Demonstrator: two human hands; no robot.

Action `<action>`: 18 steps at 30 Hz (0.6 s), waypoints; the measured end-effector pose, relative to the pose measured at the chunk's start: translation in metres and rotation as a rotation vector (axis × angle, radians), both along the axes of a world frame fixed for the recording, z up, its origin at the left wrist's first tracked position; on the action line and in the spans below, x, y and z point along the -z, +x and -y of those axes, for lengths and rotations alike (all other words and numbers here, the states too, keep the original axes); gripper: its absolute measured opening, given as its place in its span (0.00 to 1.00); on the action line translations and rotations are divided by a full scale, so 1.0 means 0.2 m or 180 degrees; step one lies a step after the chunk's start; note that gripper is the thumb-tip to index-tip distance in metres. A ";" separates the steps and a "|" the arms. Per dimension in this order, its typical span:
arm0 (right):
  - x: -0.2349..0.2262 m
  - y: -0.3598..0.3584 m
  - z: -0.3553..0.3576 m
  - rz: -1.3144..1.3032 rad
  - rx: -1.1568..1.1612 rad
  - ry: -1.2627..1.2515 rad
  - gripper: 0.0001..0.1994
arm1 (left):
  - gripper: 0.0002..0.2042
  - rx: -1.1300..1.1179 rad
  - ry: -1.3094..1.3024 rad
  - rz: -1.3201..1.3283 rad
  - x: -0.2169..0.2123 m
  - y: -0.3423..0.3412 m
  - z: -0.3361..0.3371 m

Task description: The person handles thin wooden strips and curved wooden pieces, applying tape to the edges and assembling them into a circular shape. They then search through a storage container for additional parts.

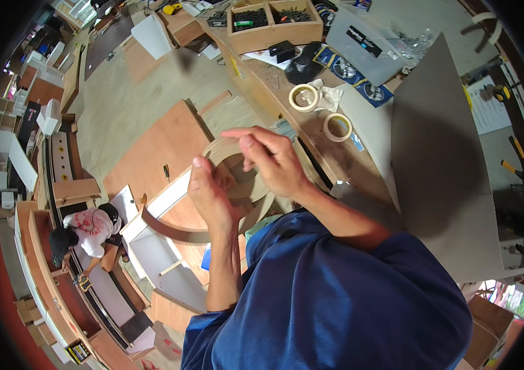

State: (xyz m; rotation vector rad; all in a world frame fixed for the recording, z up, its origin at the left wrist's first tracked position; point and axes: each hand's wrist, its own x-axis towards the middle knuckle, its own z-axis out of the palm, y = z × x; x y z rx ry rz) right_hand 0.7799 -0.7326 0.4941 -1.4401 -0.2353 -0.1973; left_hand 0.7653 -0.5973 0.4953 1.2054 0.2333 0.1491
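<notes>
A loose coil of thin beige edging strip [251, 190] hangs in front of my body. My left hand [211, 194] is closed round the near-left side of the coil, thumb pointing up and the other fingers partly hidden behind the loops. From the coil, one length of strip [172, 232] curves out to the left, below my left wrist. Over the coil's upper right side is my right hand [277, 161]. Its index finger stretches left across the top loops, the thumb stands apart, and the remaining fingers are curled; no grip on the strip shows.
Tape rolls [337, 127], a clear plastic bin [363, 46] and a divided wooden box [274, 36] lie on the bench to the right. A large grey panel [437, 166] stands beside me. Left are wooden panels [157, 145], a screwdriver [166, 172] and a crouching person [92, 231].
</notes>
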 end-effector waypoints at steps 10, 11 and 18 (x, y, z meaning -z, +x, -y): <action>0.24 0.10 -0.24 -0.0643 0.0828 0.0831 0.20 | 0.26 -0.0553 -0.1379 -0.0633 0.19 0.21 0.02; 0.25 0.16 -0.23 -0.0746 0.0707 0.0905 0.19 | 0.26 -0.0491 -0.1526 -0.0681 0.21 0.22 0.01; 0.08 0.45 -0.10 -0.1272 -0.0746 -0.0044 0.18 | 0.22 0.0204 -0.0205 -0.0732 0.27 0.37 -0.19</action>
